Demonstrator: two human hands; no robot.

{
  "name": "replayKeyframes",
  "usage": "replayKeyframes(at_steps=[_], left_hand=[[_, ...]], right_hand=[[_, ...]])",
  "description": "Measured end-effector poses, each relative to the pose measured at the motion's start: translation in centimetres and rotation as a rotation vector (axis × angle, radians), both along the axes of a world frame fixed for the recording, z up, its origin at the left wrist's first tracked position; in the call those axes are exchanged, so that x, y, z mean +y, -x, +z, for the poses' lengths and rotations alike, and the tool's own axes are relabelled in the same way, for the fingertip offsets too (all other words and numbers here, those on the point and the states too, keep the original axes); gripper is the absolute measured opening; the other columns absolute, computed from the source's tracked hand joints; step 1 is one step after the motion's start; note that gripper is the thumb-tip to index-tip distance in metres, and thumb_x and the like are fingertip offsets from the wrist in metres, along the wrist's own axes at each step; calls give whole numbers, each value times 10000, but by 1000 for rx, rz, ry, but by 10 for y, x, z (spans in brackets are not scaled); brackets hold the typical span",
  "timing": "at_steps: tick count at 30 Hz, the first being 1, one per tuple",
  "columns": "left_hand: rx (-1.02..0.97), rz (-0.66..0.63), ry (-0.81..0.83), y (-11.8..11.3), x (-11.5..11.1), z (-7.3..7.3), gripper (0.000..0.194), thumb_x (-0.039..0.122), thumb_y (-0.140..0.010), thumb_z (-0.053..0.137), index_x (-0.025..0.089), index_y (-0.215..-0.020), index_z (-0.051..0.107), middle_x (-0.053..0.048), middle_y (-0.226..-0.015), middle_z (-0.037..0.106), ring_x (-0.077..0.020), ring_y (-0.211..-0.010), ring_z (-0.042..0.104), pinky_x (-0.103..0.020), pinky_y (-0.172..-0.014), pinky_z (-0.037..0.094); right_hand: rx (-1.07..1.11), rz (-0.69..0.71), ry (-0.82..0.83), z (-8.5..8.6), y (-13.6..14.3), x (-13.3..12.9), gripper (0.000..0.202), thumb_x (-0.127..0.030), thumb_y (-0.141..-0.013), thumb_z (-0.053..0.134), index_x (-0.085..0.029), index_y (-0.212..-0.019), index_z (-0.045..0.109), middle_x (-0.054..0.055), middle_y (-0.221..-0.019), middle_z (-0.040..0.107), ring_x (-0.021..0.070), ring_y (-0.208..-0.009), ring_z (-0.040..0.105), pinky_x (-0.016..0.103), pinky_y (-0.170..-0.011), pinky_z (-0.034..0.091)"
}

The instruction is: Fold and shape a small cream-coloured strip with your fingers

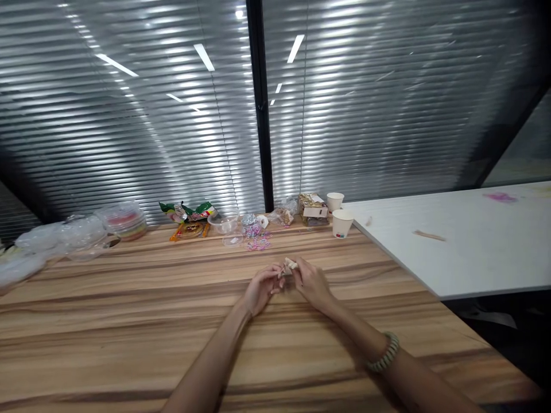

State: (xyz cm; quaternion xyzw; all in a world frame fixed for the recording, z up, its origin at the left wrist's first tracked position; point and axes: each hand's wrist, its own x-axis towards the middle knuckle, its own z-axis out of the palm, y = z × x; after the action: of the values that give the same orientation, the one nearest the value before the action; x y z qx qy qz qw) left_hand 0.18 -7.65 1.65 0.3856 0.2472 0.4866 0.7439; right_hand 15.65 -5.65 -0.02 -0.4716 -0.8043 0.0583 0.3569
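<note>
Over the middle of the wooden table (142,321), my left hand (260,288) and my right hand (313,283) meet with their fingertips close together. Between them is a small cream-coloured piece (291,264), pinched by my right hand. The fingers of my left hand are closed on a thin, small part beside it, too small to make out. A striped bracelet (384,353) circles my right wrist.
Along the table's back edge stand two paper cups (342,223), a small box (313,210), pink and purple rings (258,244), a clear bowl (224,221), green snack bags (187,212) and stacked plastic tubs (124,221). A white table (473,241) adjoins at right.
</note>
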Motion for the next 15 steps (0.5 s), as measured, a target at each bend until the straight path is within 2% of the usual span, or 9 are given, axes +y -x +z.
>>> replayKeyframes(at_steps=[5, 9, 13, 15], left_hand=[[-123, -2, 135, 2, 5, -3, 122, 225, -737, 565, 113, -706, 528, 15, -654, 501, -8, -361, 268, -163, -341, 179], [-249, 25, 185, -3, 4, -4, 128, 208, -762, 564, 119, -710, 488, 57, -618, 443, 13, -332, 169, -129, -326, 179], [-197, 19, 168, -8, 2, -6, 143, 211, -749, 588, 118, -700, 492, 67, -591, 392, 11, -340, 172, -128, -318, 144], [-116, 35, 121, -7, 1, -7, 133, 219, -742, 602, 115, -714, 524, 63, -595, 401, 13, -343, 181, -135, -320, 124]], right_hand=[[84, 89, -1, -2, 7, -6, 206, -129, -818, 366, -157, -973, 499, 65, -809, 630, 193, -734, 583, 243, -620, 382], [130, 92, 3, -5, 13, -8, 213, -127, -806, 366, -166, -966, 501, 52, -770, 618, 186, -688, 569, 240, -589, 374], [141, 69, 33, -6, 12, -5, 164, -163, -823, 378, -166, -920, 510, 56, -754, 608, 188, -681, 560, 243, -585, 372], [137, 102, 73, -5, 7, -3, 137, -192, -838, 387, -171, -898, 509, 56, -767, 609, 188, -696, 560, 242, -596, 377]])
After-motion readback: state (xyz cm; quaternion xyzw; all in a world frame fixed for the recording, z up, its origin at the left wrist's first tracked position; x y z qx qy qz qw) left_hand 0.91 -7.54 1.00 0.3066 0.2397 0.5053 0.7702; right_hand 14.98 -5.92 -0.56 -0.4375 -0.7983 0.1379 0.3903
